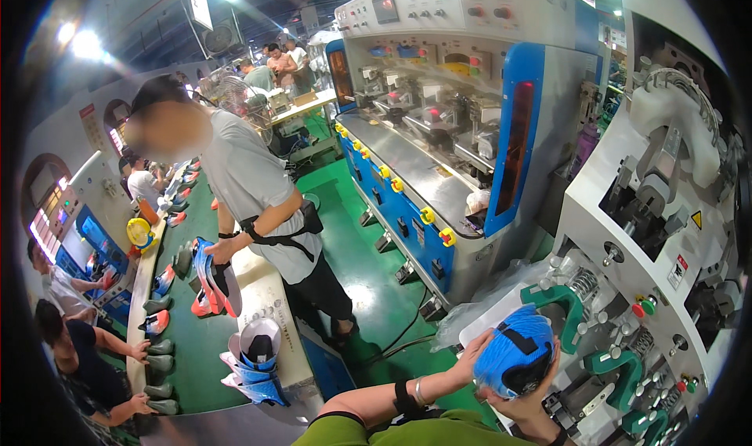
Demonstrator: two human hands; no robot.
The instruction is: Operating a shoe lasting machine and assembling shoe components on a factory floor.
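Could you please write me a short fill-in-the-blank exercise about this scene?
1. The wearer's left hand and right hand hold a shoe upper whose main colour is ____.
2. The floor and the conveyor belt share the colour ____.
3. The round fittings along the large machine's blue front are mostly ____.
4. The warning sign on the white machine at right is shaped like a ____.

Missing words: blue; green; yellow; triangle.

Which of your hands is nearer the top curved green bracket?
Right: the right hand is below-left of the green bracket; the left hand is farther, across the blue textured shoe.
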